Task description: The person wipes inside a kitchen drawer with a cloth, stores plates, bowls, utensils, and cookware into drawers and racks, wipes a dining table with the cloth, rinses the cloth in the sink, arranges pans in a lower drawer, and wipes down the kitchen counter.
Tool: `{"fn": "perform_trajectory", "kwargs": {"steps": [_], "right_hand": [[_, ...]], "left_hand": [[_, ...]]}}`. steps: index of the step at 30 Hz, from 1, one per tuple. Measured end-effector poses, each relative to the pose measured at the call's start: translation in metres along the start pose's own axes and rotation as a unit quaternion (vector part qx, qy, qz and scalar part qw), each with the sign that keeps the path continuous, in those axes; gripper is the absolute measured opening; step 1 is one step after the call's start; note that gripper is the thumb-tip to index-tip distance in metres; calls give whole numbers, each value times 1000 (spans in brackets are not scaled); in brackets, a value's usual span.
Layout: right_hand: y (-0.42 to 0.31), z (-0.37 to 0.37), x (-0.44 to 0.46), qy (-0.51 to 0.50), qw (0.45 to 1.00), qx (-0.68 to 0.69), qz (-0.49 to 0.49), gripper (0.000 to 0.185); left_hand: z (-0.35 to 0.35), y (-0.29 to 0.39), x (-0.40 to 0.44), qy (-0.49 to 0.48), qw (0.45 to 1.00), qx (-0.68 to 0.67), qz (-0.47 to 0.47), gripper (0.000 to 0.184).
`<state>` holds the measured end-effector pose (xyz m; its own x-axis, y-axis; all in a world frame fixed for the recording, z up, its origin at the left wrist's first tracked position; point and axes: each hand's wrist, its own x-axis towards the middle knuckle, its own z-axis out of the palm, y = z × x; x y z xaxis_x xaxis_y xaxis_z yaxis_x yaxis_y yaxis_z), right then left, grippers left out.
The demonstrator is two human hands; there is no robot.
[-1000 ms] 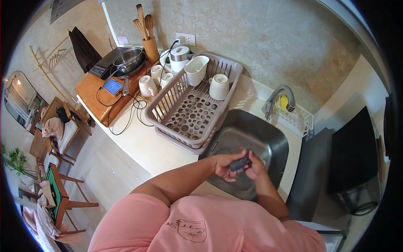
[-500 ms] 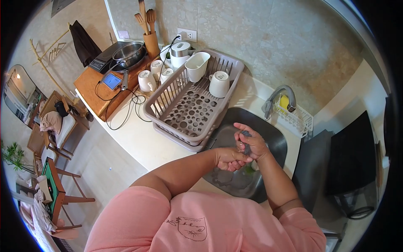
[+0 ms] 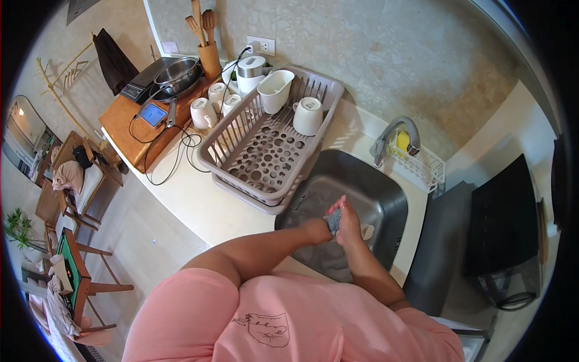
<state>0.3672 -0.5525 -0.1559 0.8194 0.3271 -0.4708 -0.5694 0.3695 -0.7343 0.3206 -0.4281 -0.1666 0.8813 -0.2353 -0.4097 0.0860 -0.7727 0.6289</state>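
Over the sink (image 3: 386, 202), both my hands are together around a wet-looking grey scouring pad (image 3: 333, 221). My right hand (image 3: 348, 224) is closed along the pad's right side, with its reddish fingertips showing at the top. From the left, my left hand (image 3: 316, 231) presses against the pad in a fist, its fingers mostly hidden. Just right of my hands, a small pale piece (image 3: 367, 231) lies in the sink; I cannot make out what it is. The sink floor below looks wet.
A taupe dish rack (image 3: 265, 148) with a white mug (image 3: 308, 116) and white container (image 3: 275, 92) stands left of the sink. The faucet (image 3: 398, 130) arches behind it, beside a wire caddy (image 3: 422, 163) with a yellow sponge (image 3: 403, 142). Cables (image 3: 181, 151) cross the counter.
My hands have moved lower and a little left, still together around the grey pad. My right hand has turned, and its fingers are closer together. The view has shifted slightly.
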Motion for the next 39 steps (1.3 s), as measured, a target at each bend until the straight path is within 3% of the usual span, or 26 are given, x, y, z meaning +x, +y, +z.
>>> {"fn": "perform_trajectory", "kwargs": {"steps": [2, 3, 4, 5, 6, 8, 9, 11, 12, 13, 15, 17, 19, 20, 24, 26, 27, 29, 30, 31, 32, 33, 34, 35, 38, 39], "right_hand": [[-1, -11, 0, -142, 965, -106, -192, 48], [-7, -16, -4, -138, 966, -105, -194, 48], [-16, -20, -12, -195, 935, -201, -220, 55], [-21, -22, -17, -248, 891, -293, -243, 69], [-22, -24, -18, -241, 894, -289, -244, 69], [-26, -25, -20, -259, 676, -511, -463, 90], [-28, -20, -21, -251, 679, -510, -465, 90], [-32, 0, -24, -250, 629, -420, -605, 93], [-33, 5, -21, -250, 626, -421, -607, 93], [-33, 11, -18, -305, 645, -358, -602, 90], [-38, 17, -22, -359, 662, -290, -590, 87], [-59, 24, -46, -283, 565, -397, -666, 69], [-75, 32, -50, -340, 534, -403, -661, 61], [-84, 37, -50, -394, 499, -408, -655, 54], [-123, 59, -71, -376, 464, -530, -603, 38], [-135, 66, -73, -321, 382, -687, -528, 28], [-137, 69, -70, -323, 382, -687, -526, 28], [-139, 75, -67, -295, 264, -744, -538, 21], [-139, 76, -65, -296, 262, -744, -539, 21], [-136, 76, -62, -319, 299, -713, -549, 21], [-134, 76, -58, -341, 335, -679, -557, 21], [-131, 75, -55, -345, 333, -677, -558, 21], [-128, 71, -54, -363, 378, -712, -467, 21], [-123, 66, -54, -377, 419, -739, -370, 21], [-98, 55, -54, -314, 469, -774, -287, 21], [-89, 49, -53, -323, 464, -773, -289, 21]], "left_hand": [[-20, -12, -3, -33, 998, -10, 48, 27], [-38, -19, -6, -220, 923, -312, -50, 27], [-49, -23, -13, -377, 718, -567, -145, 35], [-55, -22, -25, -382, 718, -562, -148, 35], [-62, -16, -39, -381, 679, -618, -112, 38], [-67, -13, -46, -417, 595, -684, -57, 41], [-65, -8, -47, -423, 597, -680, -59, 41], [-58, 8, -54, -473, 552, -685, -53, 38], [-53, 17, -58, -487, 514, -704, -55, 32], [-52, 23, -59, -486, 515, -704, -53, 32], [-52, 32, -67, -531, 417, -735, 60, 27], [-61, 38, -72, -537, 383, -749, 62, 26], [-65, 45, -75, -583, 354, -723, 107, 26], [-68, 48, -76, -582, 355, -723, 109, 26], [-77, 54, -78, -576, 371, -722, 94, 27], [-81, 52, -74, -567, 369, -733, 76, 27], [-84, 49, -71, -545, 397, -738, 25, 28], [-88, 46, -67, -521, 425, -740, -26, 28], [-91, 46, -66, -504, 476, -720, -39, 28], [-94, 46, -65, -484, 526, -697, -52, 29], [-95, 46, -66, -481, 527, -699, -49, 29], [-97, 48, -68, -464, 573, -672, -68, 30], [-97, 48, -69, -445, 616, -644, -87, 30], [-94, 45, -67, -442, 614, -648, -85, 30], [-85, 30, -57, -409, 663, -613, -132, 33], [-82, 27, -56, -413, 692, -574, -144, 33]]}}
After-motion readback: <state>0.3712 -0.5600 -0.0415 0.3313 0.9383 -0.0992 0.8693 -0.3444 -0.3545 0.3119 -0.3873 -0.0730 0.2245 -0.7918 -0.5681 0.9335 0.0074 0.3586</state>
